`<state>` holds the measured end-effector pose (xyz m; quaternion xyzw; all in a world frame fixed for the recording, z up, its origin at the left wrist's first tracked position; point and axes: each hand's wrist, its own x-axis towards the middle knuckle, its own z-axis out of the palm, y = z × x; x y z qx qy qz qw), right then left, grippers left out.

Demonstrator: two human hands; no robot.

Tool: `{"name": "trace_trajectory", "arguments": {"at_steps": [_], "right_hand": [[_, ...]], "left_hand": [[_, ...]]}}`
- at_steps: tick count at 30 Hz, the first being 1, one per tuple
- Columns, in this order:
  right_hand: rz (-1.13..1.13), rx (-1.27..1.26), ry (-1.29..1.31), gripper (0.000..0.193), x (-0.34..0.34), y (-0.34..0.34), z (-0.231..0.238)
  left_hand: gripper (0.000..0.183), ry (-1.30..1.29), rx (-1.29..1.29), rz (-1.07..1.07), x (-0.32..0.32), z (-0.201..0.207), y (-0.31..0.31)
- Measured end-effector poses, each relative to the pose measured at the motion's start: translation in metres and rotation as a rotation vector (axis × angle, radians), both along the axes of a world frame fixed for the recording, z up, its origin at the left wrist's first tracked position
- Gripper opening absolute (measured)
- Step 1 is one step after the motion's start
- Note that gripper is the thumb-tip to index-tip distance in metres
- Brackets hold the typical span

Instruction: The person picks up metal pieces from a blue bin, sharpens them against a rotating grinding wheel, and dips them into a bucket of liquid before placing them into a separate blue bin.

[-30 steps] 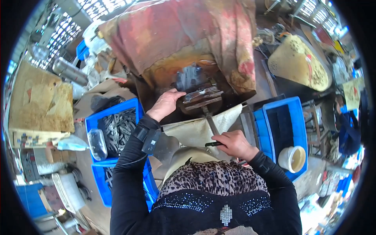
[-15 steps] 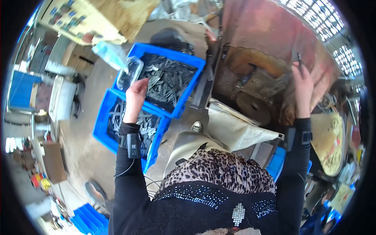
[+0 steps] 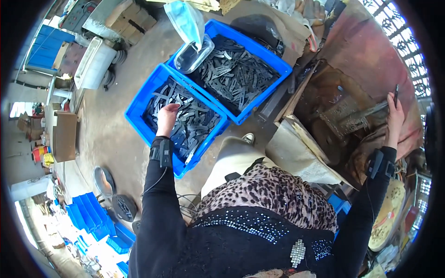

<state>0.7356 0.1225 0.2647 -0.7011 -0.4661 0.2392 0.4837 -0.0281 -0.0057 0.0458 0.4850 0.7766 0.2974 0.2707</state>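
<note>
My left hand (image 3: 168, 119) hangs over the nearer blue crate (image 3: 135, 111), its fingers curled together; whatever may be between them is hidden. Flat grey metal strips (image 3: 197, 118) fill that crate. At the far right, my raised right hand (image 3: 395, 116) pinches a thin dark strip (image 3: 396, 92) that sticks up past the fingertips. Below and left of that hand is a dark, dirty machine recess (image 3: 336, 97) behind a reddish-brown sheet (image 3: 371, 55).
A second blue crate (image 3: 288, 72) of dark metal strips adjoins the first. On its corner sit a clear plastic tub (image 3: 194, 55) and a light-blue face mask (image 3: 185, 23). A pale cloth flap (image 3: 301, 153) hangs before the recess. More blue bins (image 3: 90, 215) stand lower left.
My left hand has gone from beside the clear tub to over the nearer crate. My right hand still pinches the dark strip. The whole view has swung toward the left.
</note>
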Motion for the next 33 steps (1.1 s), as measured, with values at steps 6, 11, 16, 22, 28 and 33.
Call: {"name": "trace_trajectory", "arguments": {"at_steps": [6,11,16,22,28,33], "right_hand": [[0.048,0.286,-0.614,0.032,0.005,-0.040,-0.028],[-0.025,-0.200,-0.421,0.021,-0.057,-0.118,-0.046],[0.191,-0.050,-1.109,0.016,-0.059,-0.151,-0.113],[-0.221,-0.054,-0.511,0.017,-0.066,-0.204,-0.114],[-0.226,-0.082,-0.566,0.019,-0.083,-0.220,-0.107],[-0.193,-0.108,-0.525,0.021,-0.087,-0.215,-0.102]], "left_hand": [[0.019,0.185,-0.034,-0.090,-0.010,-0.032,-0.008],[0.017,0.349,-0.179,-0.190,0.058,-0.043,0.046],[0.032,0.957,-0.020,-0.558,-0.025,-0.139,0.028],[0.043,0.252,-0.344,0.354,0.048,-0.123,0.054],[0.042,0.277,-0.174,0.460,0.065,-0.074,0.046],[0.042,0.241,0.068,0.593,0.085,-0.006,0.017]]}}
